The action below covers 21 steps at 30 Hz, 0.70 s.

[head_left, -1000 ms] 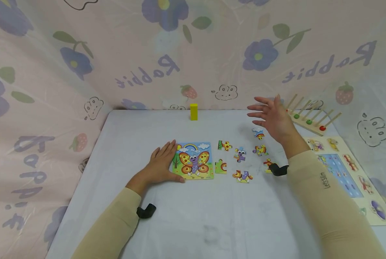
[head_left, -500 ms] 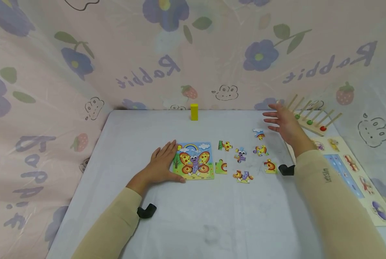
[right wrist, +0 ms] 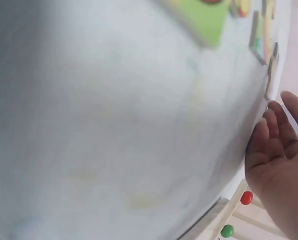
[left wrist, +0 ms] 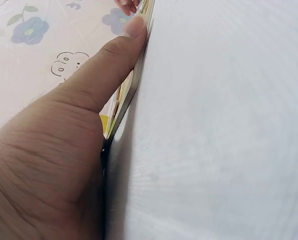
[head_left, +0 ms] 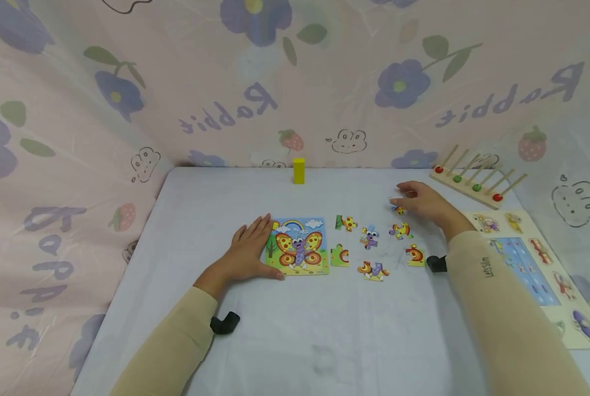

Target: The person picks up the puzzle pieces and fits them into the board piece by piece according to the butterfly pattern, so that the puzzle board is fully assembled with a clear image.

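My left hand (head_left: pixel 247 253) lies flat at the left side of the square butterfly picture board (head_left: pixel 300 242), fingers straight and thumb along its front edge. In the left wrist view the thumb of that hand (left wrist: pixel 64 130) touches the board's edge (left wrist: pixel 134 80). My right hand (head_left: pixel 431 206) is low at the far-right jigsaw piece (head_left: pixel 399 210), partly covering it. In the right wrist view that hand's (right wrist: pixel 281 155) fingers are loosely bent and grip nothing visible. Several loose pieces lie between the hands, among them a purple-faced one (head_left: pixel 370 237) and a green one (head_left: pixel 339 256).
A yellow block (head_left: pixel 299 171) stands upright at the table's back edge. At the back right is a wooden peg rack (head_left: pixel 465 188) with red and green beads. A pale picture board (head_left: pixel 547 324) lies along the right side, beside my right forearm.
My right hand has come down toward the table, over the far-right jigsaw piece, and its fingers have bent. My left hand stays on the butterfly board.
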Motion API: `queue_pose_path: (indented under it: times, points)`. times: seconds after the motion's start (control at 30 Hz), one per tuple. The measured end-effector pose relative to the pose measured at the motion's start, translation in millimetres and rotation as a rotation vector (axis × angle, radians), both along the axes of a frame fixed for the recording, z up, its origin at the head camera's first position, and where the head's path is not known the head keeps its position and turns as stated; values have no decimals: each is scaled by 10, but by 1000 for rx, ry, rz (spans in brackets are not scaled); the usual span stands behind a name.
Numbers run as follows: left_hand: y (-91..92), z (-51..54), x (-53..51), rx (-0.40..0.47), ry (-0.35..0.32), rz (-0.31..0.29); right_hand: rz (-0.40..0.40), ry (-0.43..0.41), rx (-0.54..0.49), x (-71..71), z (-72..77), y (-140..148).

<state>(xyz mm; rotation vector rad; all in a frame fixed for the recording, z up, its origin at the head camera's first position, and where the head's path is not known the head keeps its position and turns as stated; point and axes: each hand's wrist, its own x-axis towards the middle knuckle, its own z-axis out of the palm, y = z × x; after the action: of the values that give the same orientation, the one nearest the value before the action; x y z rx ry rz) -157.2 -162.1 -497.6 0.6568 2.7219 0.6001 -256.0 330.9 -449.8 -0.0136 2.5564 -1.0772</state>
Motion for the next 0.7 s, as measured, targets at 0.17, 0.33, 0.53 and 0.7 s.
queue_pose_path:
  times: [0.17,0.33,0.53,0.7]
  points:
    - [6,-1,-8,-4,2,-1,106,59,107,0,-18,7]
    - [7,18,-5,-6,1,3,121,95,157,18,14,-23]
    - [-1,-2,-6,5,4,0,76,83,161,19,10,-61]
    - [7,7,3,7,8,3,42,59,143,37,13,-71]
